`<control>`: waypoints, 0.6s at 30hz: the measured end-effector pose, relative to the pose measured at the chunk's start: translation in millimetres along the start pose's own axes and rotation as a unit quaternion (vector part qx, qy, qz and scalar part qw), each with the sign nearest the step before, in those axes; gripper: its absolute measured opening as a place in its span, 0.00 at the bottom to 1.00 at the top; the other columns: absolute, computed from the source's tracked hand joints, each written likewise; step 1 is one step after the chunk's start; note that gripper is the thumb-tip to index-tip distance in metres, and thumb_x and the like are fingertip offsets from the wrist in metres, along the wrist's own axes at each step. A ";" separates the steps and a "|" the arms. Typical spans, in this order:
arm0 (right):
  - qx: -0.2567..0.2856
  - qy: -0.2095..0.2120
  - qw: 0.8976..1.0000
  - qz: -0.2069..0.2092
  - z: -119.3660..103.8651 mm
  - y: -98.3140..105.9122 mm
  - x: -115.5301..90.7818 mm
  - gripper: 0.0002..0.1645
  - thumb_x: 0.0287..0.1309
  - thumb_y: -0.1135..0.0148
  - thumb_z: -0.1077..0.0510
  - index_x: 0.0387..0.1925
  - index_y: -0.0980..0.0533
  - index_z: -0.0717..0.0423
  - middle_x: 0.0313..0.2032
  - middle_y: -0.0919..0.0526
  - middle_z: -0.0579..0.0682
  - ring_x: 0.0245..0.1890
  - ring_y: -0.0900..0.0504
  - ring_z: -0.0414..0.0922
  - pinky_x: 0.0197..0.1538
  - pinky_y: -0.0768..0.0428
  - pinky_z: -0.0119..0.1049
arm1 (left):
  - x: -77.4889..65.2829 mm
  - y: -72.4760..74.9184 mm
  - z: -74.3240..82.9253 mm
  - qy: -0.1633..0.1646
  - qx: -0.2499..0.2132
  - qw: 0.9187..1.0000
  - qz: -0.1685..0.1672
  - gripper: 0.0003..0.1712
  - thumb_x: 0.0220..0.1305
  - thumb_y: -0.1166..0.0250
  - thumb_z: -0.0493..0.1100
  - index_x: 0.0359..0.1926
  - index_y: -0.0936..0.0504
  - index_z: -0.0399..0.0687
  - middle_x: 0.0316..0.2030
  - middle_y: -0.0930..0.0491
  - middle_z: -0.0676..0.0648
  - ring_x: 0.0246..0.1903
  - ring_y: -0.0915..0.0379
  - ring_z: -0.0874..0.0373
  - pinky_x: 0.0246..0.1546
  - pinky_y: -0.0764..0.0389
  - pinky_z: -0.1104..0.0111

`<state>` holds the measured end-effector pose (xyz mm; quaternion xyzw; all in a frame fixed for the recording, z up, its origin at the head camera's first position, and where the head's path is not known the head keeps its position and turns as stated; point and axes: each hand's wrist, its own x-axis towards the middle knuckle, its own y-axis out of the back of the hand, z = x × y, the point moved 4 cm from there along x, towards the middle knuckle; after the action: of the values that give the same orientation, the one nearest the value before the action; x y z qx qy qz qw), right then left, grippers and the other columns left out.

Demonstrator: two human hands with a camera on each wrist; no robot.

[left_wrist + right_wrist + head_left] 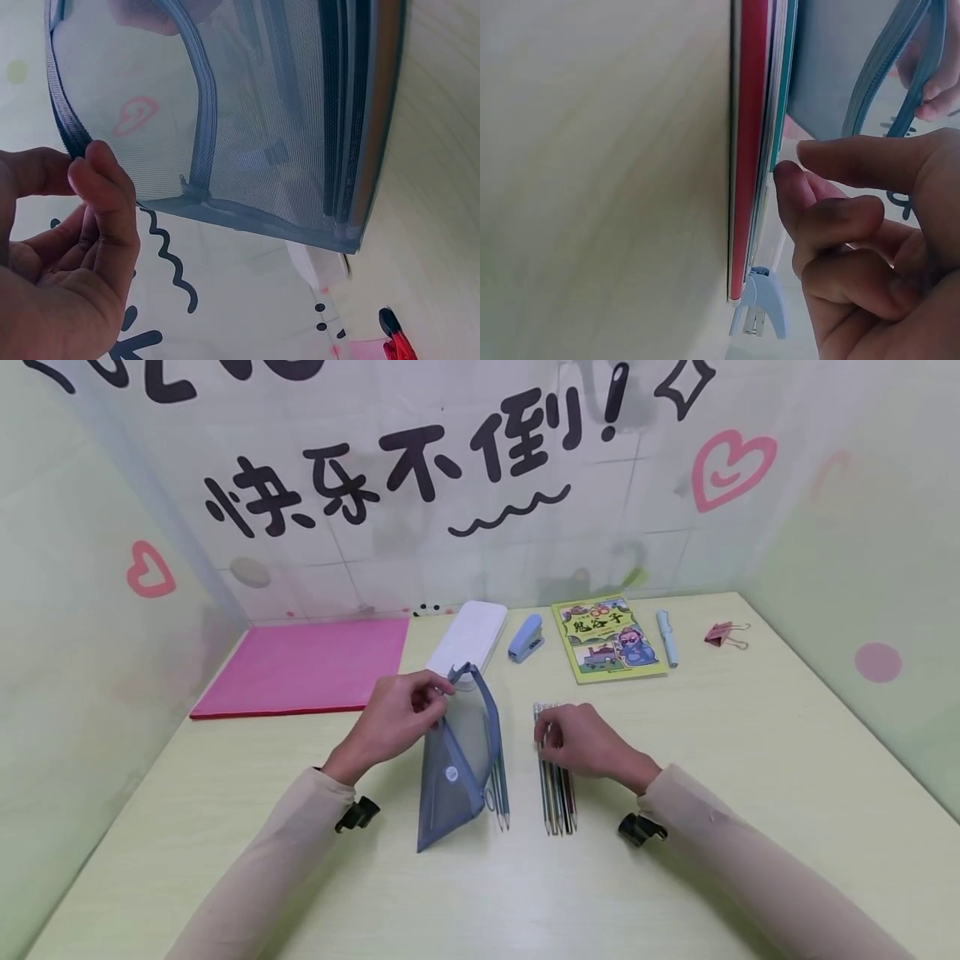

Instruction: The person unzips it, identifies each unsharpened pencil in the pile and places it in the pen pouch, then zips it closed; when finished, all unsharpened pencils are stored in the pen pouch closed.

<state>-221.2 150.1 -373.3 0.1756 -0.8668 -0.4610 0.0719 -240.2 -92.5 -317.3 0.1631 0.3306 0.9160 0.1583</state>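
My left hand (405,714) pinches the zippered edge of a blue-grey mesh pencil pouch (452,793) and holds its mouth apart. Through the mesh (255,127) in the left wrist view, several dark pencils and a brown one show near the table side. Pencil tips (503,814) appear along the pouch's right edge. My right hand (581,739) is over a row of several pencils (557,797), points toward me. In the right wrist view its thumb and forefinger are slightly apart at the teal pencil (780,112), other fingers curled, with nothing visible between the tips.
Behind lie a pink folder (307,664), a white box (468,635), a blue stapler (527,637), a yellow comic-style booklet (611,639), a light blue pen (667,639) and a pink binder clip (726,635). A printed wall sheet (420,560) stands behind the table.
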 end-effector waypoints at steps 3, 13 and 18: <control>-0.016 0.007 1.000 -0.012 -0.8 -2.4 1.0 0.05 0.53 0.32 0.66 0.33 0.19 0.56 0.25 0.20 0.47 0.25 0.25 0.40 0.30 0.26 0.30 | -0.3 0.8 -0.7 -0.002 0.001 1.000 -0.001 0.13 0.65 0.44 0.34 0.45 0.15 0.38 0.28 0.17 0.44 0.25 0.22 0.60 0.27 0.16 0.71; -0.052 -0.012 0.997 -0.053 -14.0 -6.1 10.2 0.06 0.53 0.31 0.64 0.32 0.21 0.55 0.27 0.17 0.50 0.24 0.23 0.42 0.26 0.24 0.31 | -2.6 2.2 -3.4 -0.008 0.010 1.000 0.000 0.12 0.64 0.43 0.34 0.45 0.15 0.39 0.27 0.17 0.46 0.23 0.24 0.61 0.26 0.19 0.71; -0.040 -0.028 0.996 -0.068 -12.0 -5.6 13.5 0.06 0.53 0.31 0.63 0.28 0.22 0.54 0.28 0.17 0.50 0.24 0.22 0.42 0.26 0.23 0.32 | -2.2 2.3 -2.1 -0.015 0.011 1.000 -0.009 0.13 0.63 0.43 0.33 0.45 0.15 0.39 0.27 0.17 0.46 0.23 0.25 0.61 0.26 0.21 0.72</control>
<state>-228.9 133.0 -371.7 0.2187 -0.8351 -0.5042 0.0233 -239.5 -96.2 -317.7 0.1756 0.3392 0.9085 0.1693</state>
